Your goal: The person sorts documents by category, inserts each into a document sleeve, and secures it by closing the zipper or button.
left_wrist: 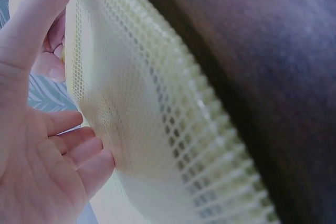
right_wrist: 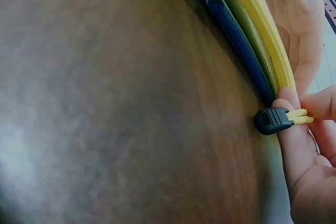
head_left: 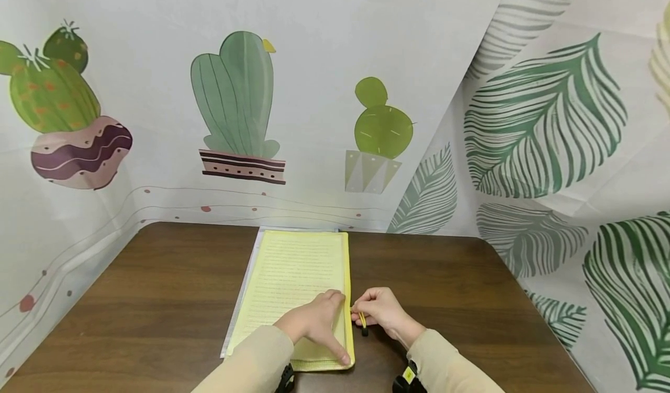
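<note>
A yellow mesh zipper pouch (head_left: 298, 265) with a lined, printed sheet showing through it lies flat on the table. My left hand (head_left: 316, 320) rests on its lower right part, thumb and fingers spread along the zipper edge. In the left wrist view the pouch's mesh border (left_wrist: 173, 119) runs past that hand. Beside the right edge, my right hand (head_left: 384, 311) pinches the zipper pull (right_wrist: 273, 120), a yellow cord loop with a black plastic end. The slider itself is hidden by my fingers.
Under the yellow pouch, a pale-edged pouch (head_left: 242, 306) sticks out at its left. A blue edge (right_wrist: 239, 45) shows below the yellow rim in the right wrist view. The brown wooden table (head_left: 445, 288) meets a printed cloth (head_left: 314, 102) at the back.
</note>
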The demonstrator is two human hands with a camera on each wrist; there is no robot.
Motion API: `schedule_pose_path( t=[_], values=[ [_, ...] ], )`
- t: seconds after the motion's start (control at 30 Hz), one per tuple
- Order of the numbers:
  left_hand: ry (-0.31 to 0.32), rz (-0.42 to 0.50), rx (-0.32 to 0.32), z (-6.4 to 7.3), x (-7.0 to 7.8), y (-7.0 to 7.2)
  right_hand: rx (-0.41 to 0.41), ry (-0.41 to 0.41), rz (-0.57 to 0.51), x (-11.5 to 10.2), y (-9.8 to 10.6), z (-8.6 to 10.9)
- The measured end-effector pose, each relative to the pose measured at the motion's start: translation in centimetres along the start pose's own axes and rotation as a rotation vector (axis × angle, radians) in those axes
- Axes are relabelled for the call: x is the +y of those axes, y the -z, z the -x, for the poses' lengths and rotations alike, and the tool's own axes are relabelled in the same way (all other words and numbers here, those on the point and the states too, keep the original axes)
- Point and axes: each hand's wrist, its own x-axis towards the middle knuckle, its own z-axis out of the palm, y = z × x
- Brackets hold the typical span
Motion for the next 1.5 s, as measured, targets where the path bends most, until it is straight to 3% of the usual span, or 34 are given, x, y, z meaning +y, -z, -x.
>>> schedule_pose_path(
  t=[1.5],
  values=[
    [0.025,-0.011,-0.017,0.1,0.1,0.1,0.111,-0.001,0.021,0.0,0.2,-2.5]
  ],
)
